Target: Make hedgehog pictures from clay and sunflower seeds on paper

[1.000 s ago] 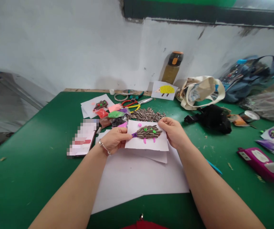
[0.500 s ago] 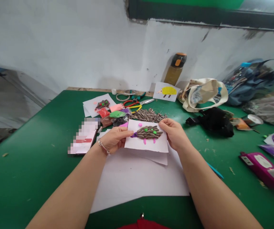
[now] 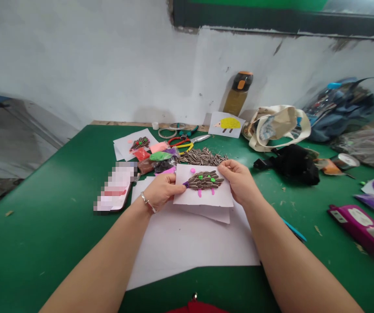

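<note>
Between my two hands is a small white paper card (image 3: 187, 199) bearing a hedgehog picture (image 3: 205, 181) of overlapping sunflower seeds, with green dots, a purple snout, pink legs and a pink spot above. My left hand (image 3: 161, 191) pinches the card's left edge, its thumb close to the snout. On the other side my right hand (image 3: 239, 180) grips the upper right edge between thumb and fingers. The card is held over large white paper sheets (image 3: 187, 248) on the green table. A loose pile of sunflower seeds (image 3: 203, 157) lies just behind it.
Bags of coloured clay (image 3: 161, 156), pliers (image 3: 187, 145) and another seed picture (image 3: 140, 142) lie behind my left hand. A phone (image 3: 117, 187) is at left. A bottle (image 3: 238, 93) and hedgehog drawing (image 3: 226, 124) stand by the wall. Right are a cream bag (image 3: 280, 128) and magenta case (image 3: 359, 228).
The card and both hands have shifted very slightly to the right in view. Both hands keep their hold on the card.
</note>
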